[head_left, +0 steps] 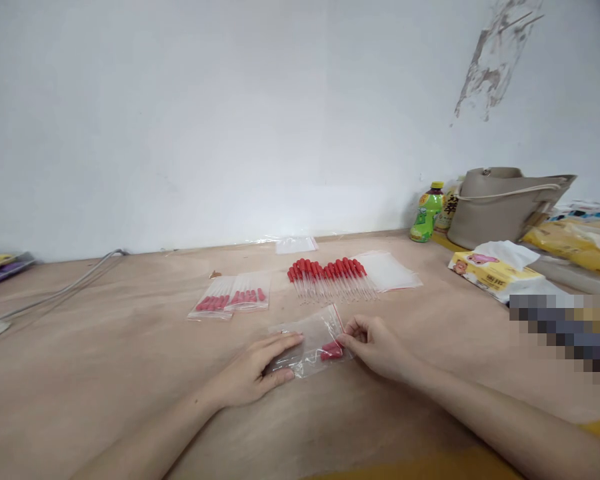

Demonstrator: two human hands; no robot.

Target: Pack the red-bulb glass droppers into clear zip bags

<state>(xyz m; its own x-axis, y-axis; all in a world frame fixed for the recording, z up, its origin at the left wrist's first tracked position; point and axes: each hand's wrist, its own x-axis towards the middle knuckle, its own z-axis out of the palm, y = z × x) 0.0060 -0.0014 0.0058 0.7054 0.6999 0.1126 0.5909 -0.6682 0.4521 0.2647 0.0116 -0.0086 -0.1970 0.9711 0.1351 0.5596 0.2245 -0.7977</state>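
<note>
A small clear zip bag (310, 337) lies flat on the wooden table (130, 387), with several red-bulbed droppers inside near its right end. My left hand (257, 370) rests flat on the bag's left end, fingers stretched out and pressing it down. My right hand (373, 343) pinches the bag's right edge beside the red bulbs. Beyond the bag lies a loose row of red-bulbed glass droppers (330, 277). To its left lie two filled bags of droppers (233, 297).
A stack of empty clear bags (390, 270) lies right of the dropper row; another bag (295, 245) sits by the wall. At the right stand a green bottle (427, 213), a beige handbag (500, 203) and a tissue pack (495, 270). Cables (65, 287) run at left.
</note>
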